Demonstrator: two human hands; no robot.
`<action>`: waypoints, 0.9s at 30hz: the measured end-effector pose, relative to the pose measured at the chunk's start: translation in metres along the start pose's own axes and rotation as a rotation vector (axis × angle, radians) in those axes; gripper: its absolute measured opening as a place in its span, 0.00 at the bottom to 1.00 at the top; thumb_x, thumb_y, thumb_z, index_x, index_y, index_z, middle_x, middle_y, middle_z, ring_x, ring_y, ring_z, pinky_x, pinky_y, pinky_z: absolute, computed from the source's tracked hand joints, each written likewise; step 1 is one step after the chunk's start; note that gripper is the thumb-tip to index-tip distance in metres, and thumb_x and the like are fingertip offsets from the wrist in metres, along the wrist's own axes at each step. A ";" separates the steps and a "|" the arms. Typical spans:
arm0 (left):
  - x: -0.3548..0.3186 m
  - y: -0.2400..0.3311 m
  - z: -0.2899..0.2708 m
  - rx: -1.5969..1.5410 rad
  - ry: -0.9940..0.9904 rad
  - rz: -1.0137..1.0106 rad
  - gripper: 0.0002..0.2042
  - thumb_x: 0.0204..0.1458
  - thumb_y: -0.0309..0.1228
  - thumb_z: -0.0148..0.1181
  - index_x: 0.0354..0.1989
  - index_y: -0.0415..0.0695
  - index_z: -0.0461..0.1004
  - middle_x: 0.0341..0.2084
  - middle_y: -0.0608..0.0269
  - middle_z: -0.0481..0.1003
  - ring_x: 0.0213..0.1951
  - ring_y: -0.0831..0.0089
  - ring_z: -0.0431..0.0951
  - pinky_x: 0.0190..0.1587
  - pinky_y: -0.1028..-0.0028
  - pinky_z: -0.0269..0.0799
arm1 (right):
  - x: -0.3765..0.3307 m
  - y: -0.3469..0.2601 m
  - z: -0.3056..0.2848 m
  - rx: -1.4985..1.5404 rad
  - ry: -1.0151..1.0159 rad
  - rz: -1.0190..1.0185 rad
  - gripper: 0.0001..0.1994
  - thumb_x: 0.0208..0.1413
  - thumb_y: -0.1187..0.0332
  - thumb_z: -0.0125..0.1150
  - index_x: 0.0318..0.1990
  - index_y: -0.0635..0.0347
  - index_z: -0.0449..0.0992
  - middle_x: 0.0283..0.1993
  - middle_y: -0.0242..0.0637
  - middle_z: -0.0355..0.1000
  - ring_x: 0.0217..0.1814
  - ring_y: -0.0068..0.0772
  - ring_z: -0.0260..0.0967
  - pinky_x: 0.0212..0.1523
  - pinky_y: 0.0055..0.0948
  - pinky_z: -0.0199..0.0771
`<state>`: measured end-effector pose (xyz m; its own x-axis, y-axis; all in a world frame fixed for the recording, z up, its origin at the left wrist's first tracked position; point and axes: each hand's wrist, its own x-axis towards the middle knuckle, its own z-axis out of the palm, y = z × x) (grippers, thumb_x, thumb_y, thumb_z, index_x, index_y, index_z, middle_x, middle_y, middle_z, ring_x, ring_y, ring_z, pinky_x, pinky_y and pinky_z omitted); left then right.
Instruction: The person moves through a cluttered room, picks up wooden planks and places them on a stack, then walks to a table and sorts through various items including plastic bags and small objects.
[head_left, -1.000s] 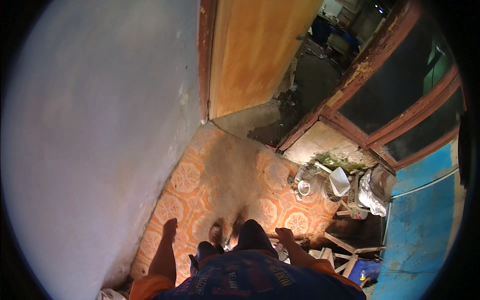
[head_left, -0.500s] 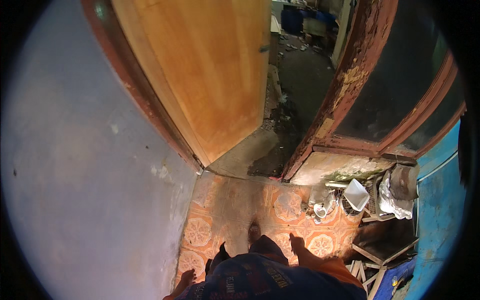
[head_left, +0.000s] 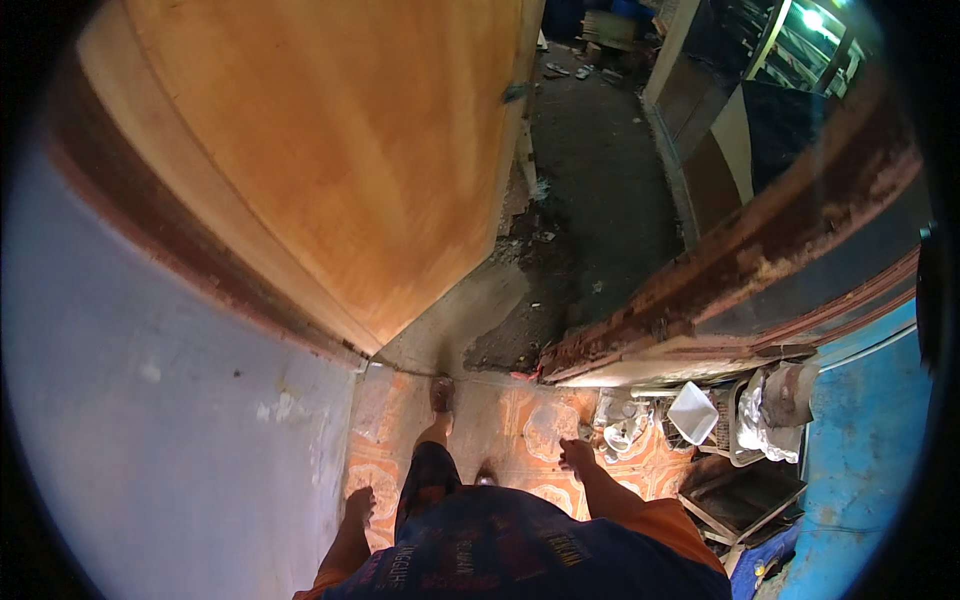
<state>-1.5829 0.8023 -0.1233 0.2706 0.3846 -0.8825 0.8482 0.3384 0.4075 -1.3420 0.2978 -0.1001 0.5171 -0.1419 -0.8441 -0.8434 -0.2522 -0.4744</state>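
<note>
Left hand [head_left: 360,503] and right hand [head_left: 575,456] hang loose, seemingly empty; the white tub [head_left: 692,414] right of them looks light, stiff, best gripped by its rim

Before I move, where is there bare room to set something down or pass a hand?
The tiled floor between the forward foot and the small white container looks free, near the right hand. The doorway between the wooden door and the reddish doorpost looks open. It's crowded on the right: white tub, crumpled sheeting and wooden frame toward the blue wall.
</note>
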 end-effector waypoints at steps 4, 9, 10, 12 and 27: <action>0.077 0.032 -0.018 -0.121 -0.274 -0.291 0.14 0.56 0.49 0.55 0.40 0.52 0.73 0.31 0.69 0.72 0.35 0.69 0.71 0.32 0.59 0.65 | 0.041 0.017 -0.018 -0.047 0.002 0.242 0.19 0.60 0.51 0.49 0.35 0.58 0.72 0.27 0.39 0.75 0.19 0.35 0.69 0.17 0.41 0.66; 0.146 0.171 0.015 -0.057 -0.127 -0.105 0.13 0.55 0.47 0.58 0.37 0.52 0.72 0.25 0.70 0.69 0.28 0.70 0.67 0.30 0.69 0.62 | 0.038 -0.066 -0.003 0.034 -0.006 0.306 0.16 0.59 0.54 0.59 0.38 0.61 0.74 0.28 0.38 0.74 0.24 0.34 0.72 0.20 0.40 0.72; 0.158 0.204 0.021 0.012 -0.180 -0.060 0.13 0.54 0.46 0.59 0.38 0.52 0.72 0.28 0.70 0.70 0.30 0.71 0.68 0.31 0.68 0.62 | 0.052 -0.082 -0.003 -0.017 0.004 0.228 0.17 0.59 0.54 0.58 0.40 0.61 0.73 0.28 0.38 0.73 0.25 0.33 0.72 0.22 0.39 0.74; 0.175 0.275 0.035 0.117 -0.149 0.048 0.11 0.52 0.44 0.58 0.33 0.50 0.72 0.24 0.68 0.69 0.27 0.72 0.69 0.28 0.67 0.63 | 0.080 -0.135 0.007 -0.117 0.049 0.173 0.17 0.59 0.54 0.55 0.40 0.61 0.74 0.30 0.39 0.74 0.25 0.33 0.73 0.22 0.37 0.74; 0.169 0.630 0.286 0.439 -0.315 0.622 0.25 0.57 0.47 0.56 0.56 0.40 0.70 0.50 0.58 0.75 0.49 0.68 0.73 0.51 0.68 0.70 | 0.266 -0.370 0.010 0.571 0.063 0.050 0.15 0.58 0.56 0.59 0.24 0.55 0.71 0.17 0.33 0.64 0.14 0.30 0.62 0.12 0.33 0.58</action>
<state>-0.8722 0.8346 -0.0833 0.8092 0.1095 -0.5772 0.5845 -0.2488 0.7723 -0.8935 0.3628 -0.1514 0.4672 -0.2011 -0.8610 -0.8031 0.3107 -0.5084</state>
